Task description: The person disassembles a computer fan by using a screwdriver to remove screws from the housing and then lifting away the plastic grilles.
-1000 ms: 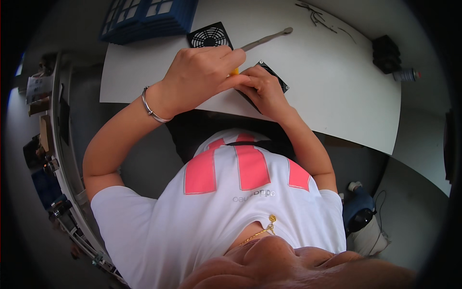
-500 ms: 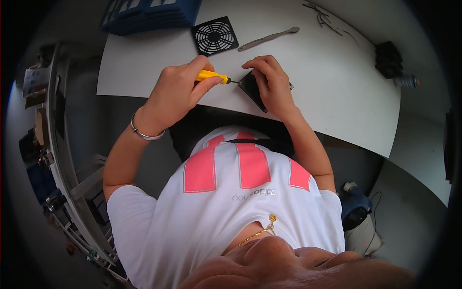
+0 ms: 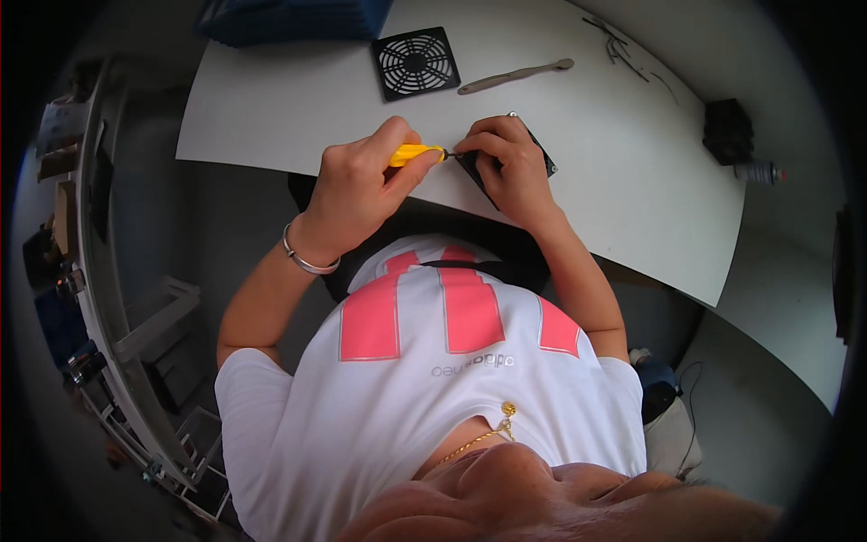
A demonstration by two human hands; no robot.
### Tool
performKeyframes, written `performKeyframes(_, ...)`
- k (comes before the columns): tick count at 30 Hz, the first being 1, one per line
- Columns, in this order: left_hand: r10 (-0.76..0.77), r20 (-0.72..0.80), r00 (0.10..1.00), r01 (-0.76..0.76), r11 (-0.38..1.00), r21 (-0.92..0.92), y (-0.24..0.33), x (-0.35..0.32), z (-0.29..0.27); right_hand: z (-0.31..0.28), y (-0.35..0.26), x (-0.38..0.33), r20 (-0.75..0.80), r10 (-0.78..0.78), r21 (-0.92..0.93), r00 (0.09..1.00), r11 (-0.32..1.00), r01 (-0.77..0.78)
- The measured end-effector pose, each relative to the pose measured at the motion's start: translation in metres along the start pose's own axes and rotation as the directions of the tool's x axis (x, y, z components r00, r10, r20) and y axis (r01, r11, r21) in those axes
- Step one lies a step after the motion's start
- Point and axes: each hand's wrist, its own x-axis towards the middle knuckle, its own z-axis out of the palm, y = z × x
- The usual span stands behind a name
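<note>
A small black square part [image 3: 542,158] lies at the near edge of the white table [image 3: 632,190], mostly hidden beneath the right hand [image 3: 506,167]. That hand lies over it, its fingers [image 3: 474,144] curled down and pinched at the part's left corner, where they meet the dark tip of a screwdriver [image 3: 417,154]. The screwdriver has a yellow handle and lies nearly level, pointing right. The left hand [image 3: 357,194] is wrapped tight around that handle, thumb along it, with a silver bangle [image 3: 302,260] on the wrist. The two hands almost touch at the tool's tip.

Farther back on the table, well apart from the hands, lies a black square fan grille [image 3: 415,63] with round concentric rings, flat on the surface. Just to its right a slim grey tool [image 3: 515,77] lies at a slight angle. Toward the far right corner are a few thin dark wires [image 3: 623,45]. At the right edge stands a black blocky thing [image 3: 727,131], and beside it a small grey cylinder with a red tip [image 3: 757,171]. A blue crate [image 3: 289,18] sits at the back left corner; any label on it is too blurred to tell. On the left, beyond the table, a metal rack [image 3: 99,271] holds small packages, too indistinct to make out.
</note>
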Motion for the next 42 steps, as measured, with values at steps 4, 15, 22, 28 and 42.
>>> performKeyframes(4,0.345,0.356,0.868,-0.406,0.907,0.112,0.027,0.037,0.002,0.004,0.005,-0.002,-0.03,0.003,0.004,1.0,1.0,-0.003)
performKeyframes(15,0.293,0.55,0.782,-0.388,0.92,0.062,0.024,0.114,0.011,0.0,0.001,-0.001,0.02,0.089,0.008,0.996,0.996,-0.089)
performKeyframes(22,-0.148,-0.01,0.989,0.145,0.98,-0.14,-0.027,0.025,0.002,-0.002,-0.011,0.003,0.017,0.019,-0.014,1.0,1.0,-0.019)
performKeyframes(28,-0.009,-0.281,0.96,-0.019,0.995,-0.096,-0.017,-0.031,0.025,0.002,-0.009,0.002,0.026,0.049,-0.063,0.998,0.997,-0.047)
performKeyframes(42,-0.319,-0.299,0.899,0.175,0.889,-0.423,-0.084,0.001,0.039,-0.004,-0.018,0.012,0.142,0.0,-0.253,0.99,0.967,0.036)
